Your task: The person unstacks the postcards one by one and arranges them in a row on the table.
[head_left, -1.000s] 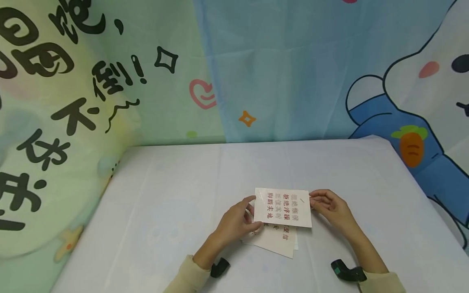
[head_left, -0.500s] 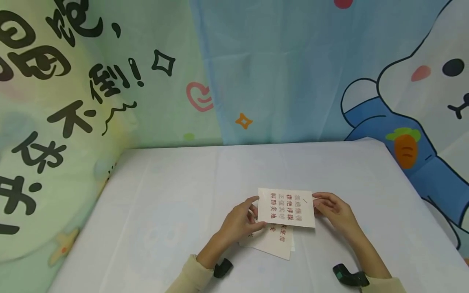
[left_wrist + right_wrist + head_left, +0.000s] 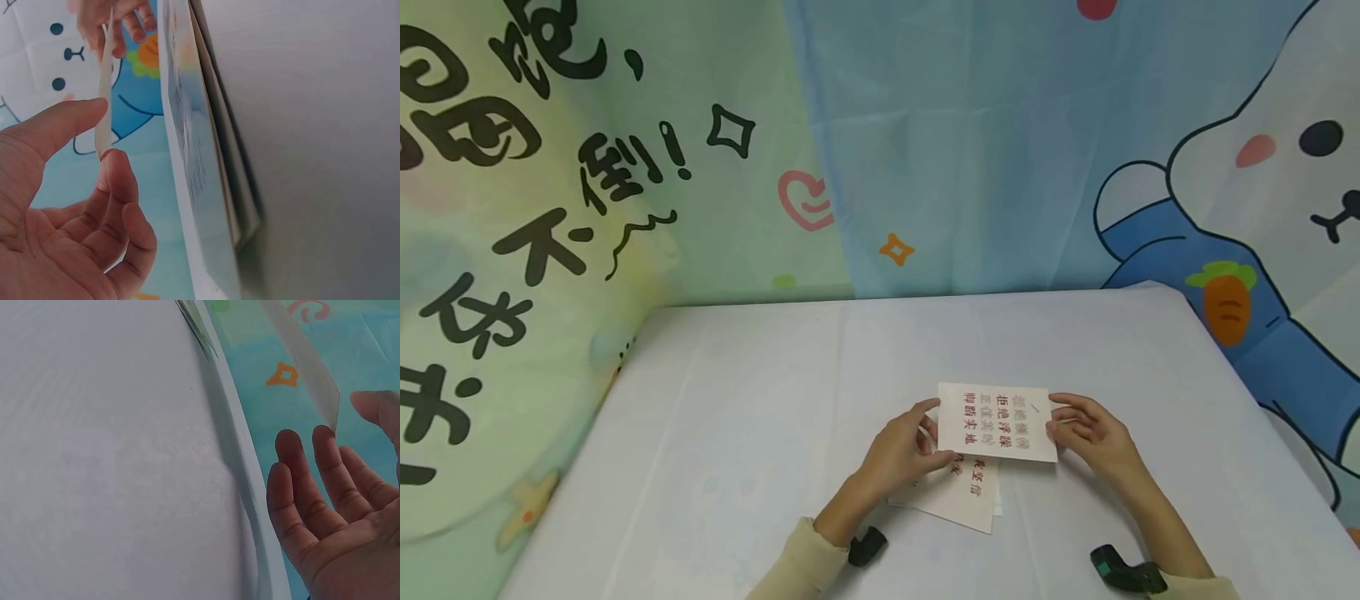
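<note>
A white card (image 3: pixel 997 421) with red and grey printed characters is held up, tilted, over more printed cards (image 3: pixel 962 498) on the table. My left hand (image 3: pixel 898 450) pinches its left edge; in the left wrist view the thumb and a finger (image 3: pixel 119 178) meet on the card (image 3: pixel 105 87), seen edge-on. At the card's right edge is my right hand (image 3: pixel 1093 433). The right wrist view has one fingertip (image 3: pixel 325 434) right at the card's corner (image 3: pixel 328 403), while the thumb (image 3: pixel 369 406) stands apart from it. The held card partly hides those below.
A white cloth covers the table (image 3: pixel 760 400). Behind it hangs a printed curtain (image 3: pixel 970 150) with a cartoon animal and dark characters. Black wrist devices sit at both wrists, one (image 3: pixel 1126 571) by the right sleeve and another (image 3: pixel 867 546) by the left.
Both hands and the held card have shifted a little to the right over the cards on the table, which stay put. The head view has turned slightly to the right.
</note>
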Tool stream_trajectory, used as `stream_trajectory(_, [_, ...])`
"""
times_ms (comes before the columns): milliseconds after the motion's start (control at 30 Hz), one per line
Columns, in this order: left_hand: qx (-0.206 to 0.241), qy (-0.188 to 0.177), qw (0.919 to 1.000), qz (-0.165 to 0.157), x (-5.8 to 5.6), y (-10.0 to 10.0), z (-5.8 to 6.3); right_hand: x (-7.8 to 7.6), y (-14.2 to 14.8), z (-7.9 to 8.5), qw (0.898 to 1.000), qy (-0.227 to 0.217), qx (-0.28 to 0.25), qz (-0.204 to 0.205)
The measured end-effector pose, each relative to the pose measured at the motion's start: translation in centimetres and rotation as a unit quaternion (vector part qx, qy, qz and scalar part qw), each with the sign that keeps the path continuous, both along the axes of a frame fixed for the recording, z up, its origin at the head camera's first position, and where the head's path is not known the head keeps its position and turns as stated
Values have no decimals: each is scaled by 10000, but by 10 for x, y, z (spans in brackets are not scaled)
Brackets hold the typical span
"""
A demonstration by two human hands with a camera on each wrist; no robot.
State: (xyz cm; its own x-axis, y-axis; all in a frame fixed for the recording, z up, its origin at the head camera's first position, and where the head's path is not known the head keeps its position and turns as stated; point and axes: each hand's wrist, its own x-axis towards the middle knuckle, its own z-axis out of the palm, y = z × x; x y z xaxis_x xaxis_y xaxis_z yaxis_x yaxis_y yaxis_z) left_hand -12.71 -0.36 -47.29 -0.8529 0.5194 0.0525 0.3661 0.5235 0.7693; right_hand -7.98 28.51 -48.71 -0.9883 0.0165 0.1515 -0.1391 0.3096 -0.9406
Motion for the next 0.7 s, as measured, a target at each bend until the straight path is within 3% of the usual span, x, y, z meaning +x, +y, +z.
stream_trajectory(133, [-24,107,9999,14,0,6,0,1,3,0,9994,-31,-193,270])
stream_trajectory(333, [-33,200,9997,120,1,10,2,1,5,-1,9983,-31,45,574])
stream_trajectory(700, [161,55,9998,107,-3,16,3,3,5,0,9981,116,394,455])
